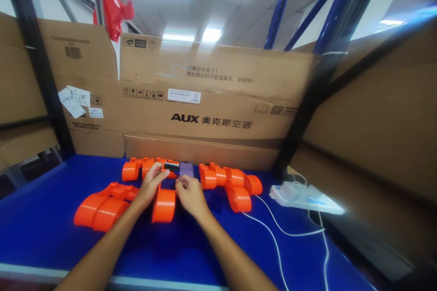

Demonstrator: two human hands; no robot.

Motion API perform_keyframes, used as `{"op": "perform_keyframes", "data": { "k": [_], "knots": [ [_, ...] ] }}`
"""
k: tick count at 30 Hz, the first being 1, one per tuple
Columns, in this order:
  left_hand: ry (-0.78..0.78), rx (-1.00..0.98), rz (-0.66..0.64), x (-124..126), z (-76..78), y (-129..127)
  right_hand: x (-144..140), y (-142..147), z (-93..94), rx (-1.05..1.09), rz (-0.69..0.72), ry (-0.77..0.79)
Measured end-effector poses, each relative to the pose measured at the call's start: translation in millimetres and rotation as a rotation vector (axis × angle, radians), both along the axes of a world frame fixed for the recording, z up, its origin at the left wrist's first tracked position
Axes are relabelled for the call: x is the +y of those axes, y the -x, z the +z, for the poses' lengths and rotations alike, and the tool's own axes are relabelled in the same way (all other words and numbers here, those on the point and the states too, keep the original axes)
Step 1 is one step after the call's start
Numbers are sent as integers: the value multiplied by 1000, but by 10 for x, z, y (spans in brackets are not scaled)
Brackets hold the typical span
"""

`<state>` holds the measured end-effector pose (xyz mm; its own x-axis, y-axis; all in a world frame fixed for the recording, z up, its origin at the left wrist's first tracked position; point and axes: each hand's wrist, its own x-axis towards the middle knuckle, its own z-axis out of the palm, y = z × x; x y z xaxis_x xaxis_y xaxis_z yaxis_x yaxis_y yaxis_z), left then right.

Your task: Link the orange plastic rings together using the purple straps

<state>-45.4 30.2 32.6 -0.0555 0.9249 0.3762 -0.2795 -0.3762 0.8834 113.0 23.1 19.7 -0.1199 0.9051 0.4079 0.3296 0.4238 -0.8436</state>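
Hands meet at the table's (41, 218) far middle, left hand (150, 185) and right hand (190, 193) both pinching a small dark block (180, 168) among orange plastic shells (225, 182); judged light, rigid, slippery, best gripped by its edges.

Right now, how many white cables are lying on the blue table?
2 that I can make out: one white cable curves from the orange parts toward the table's near edge, and a second cable loops down from the white device at right. Others may be hidden.
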Motion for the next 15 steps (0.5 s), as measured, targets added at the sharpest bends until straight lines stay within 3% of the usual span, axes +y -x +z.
{"op": "perform_keyframes", "data": {
  "k": [6, 15],
  "knots": [
    [-28, 39, 34, 61, -83, -3, 31, -33, -33, -2, 3, -2],
    [-50, 52, 6, 64, -124, -59, -32, -148, 137, -104, -17, -99]
  ]
}}
